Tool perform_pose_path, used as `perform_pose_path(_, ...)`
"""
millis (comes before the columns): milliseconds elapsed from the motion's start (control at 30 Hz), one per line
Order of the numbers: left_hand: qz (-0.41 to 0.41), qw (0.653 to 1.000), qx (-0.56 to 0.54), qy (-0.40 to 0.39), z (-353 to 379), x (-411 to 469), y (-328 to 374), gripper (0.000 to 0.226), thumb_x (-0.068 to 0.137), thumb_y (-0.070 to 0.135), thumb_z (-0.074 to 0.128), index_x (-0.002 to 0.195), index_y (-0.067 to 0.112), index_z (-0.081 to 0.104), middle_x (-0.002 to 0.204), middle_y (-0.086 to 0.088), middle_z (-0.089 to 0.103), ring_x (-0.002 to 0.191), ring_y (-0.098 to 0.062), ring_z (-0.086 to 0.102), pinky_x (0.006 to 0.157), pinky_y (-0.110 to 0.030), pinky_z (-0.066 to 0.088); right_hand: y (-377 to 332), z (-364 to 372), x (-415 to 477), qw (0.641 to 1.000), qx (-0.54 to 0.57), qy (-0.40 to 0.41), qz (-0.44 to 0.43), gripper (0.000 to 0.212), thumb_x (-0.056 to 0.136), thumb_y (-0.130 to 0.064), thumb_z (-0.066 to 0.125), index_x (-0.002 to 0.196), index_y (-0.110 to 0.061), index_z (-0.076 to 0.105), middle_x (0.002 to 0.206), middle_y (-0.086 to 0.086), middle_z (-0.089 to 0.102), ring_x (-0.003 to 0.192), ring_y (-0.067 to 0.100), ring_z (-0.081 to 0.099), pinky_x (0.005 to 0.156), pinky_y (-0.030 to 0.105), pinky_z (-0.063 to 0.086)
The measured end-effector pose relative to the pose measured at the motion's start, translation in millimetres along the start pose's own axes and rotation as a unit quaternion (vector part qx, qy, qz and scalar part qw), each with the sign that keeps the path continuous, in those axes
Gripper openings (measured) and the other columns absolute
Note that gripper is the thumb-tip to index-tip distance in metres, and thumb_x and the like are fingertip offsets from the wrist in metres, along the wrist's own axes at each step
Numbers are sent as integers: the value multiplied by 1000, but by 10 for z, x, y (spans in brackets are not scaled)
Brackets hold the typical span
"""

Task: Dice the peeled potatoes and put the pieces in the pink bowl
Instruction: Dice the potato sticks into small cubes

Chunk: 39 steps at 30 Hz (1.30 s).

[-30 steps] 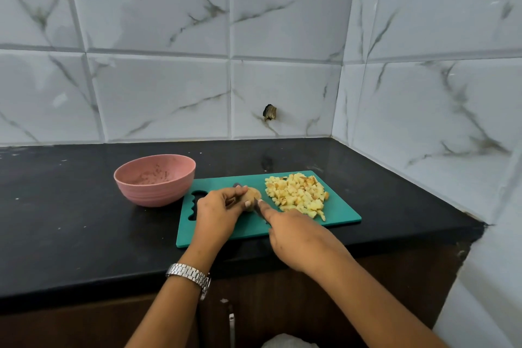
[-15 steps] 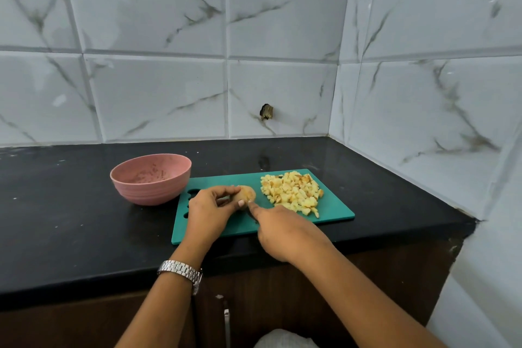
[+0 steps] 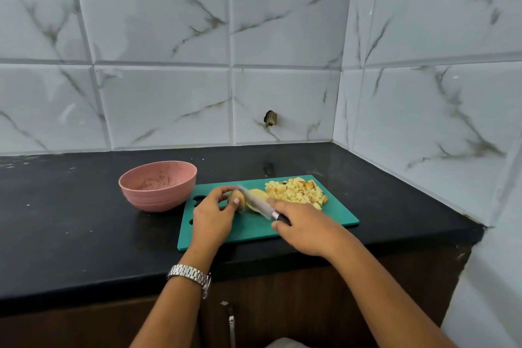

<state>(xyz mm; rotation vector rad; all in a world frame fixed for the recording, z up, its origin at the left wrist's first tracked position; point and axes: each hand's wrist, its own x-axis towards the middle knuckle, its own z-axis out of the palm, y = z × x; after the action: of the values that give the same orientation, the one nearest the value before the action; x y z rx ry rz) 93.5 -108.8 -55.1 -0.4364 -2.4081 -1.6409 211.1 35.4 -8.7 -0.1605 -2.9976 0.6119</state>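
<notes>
Left hand point(image 3: 213, 215) pinches the remaining potato point(image 3: 238, 201) between thumb and fingertips, near the left end of the cutting board point(image 3: 254, 232). Right hand point(image 3: 305, 230) is clamped round the dark handle of the knife point(image 3: 258, 202). The blade is motion-blurred and lies across the potato, with a pale cut portion just beyond it.

Progress, as I judge it:
- A large heap of diced pieces point(image 3: 296, 192) occupies the far right corner of the board.
- One partly cut potato is left to dice. I see no other whole potato.
- The pink bowl point(image 3: 152, 198) stands just off the board's left end. I cannot tell whether it touches the board. It shows only specks of residue inside, so the transfer has not begun.

Clearances:
- The board's near long edge lies close to the front edge of the countertop point(image 3: 70, 220), so sweeping pieces toward me risks spilling them over it.
- Tiled walls close off the countertop's back edge and right side.
- Dark countertop extends left of the bowl and behind the board.
- The heap and the bowl are at opposite ends of the board, and both hands sit between them.
</notes>
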Motion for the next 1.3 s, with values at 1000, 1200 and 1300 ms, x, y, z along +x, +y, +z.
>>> perform_pose_path(1000,-73,996,-41,-38,-12,237,-15,8,99,22,49,104,17,53,103,-6,54,81,-14,56,58,-29,58,-77,35,924,994,106,28,17,28,83,-14,75,109,-19,64,86,-4,58,70,12,56,54,20,43)
perform_pose_path(1200,-114,981,144,-60,-71,488,33,24,97,38,44,91,17,56,93,-8,62,79,-28,65,81,-43,56,53,-252,1288,984,134,115,20,25,83,-2,69,96,-22,60,92,-3,61,84,18,63,70,30,53)
perform_pose_path(1300,-139,974,151,-99,-80,602,62,29,98,34,45,96,9,59,76,-10,62,65,-25,63,77,-41,59,135,-346,1517,986,109,129,17,23,81,-3,66,92,-22,60,97,1,64,88,21,64,78,36,56)
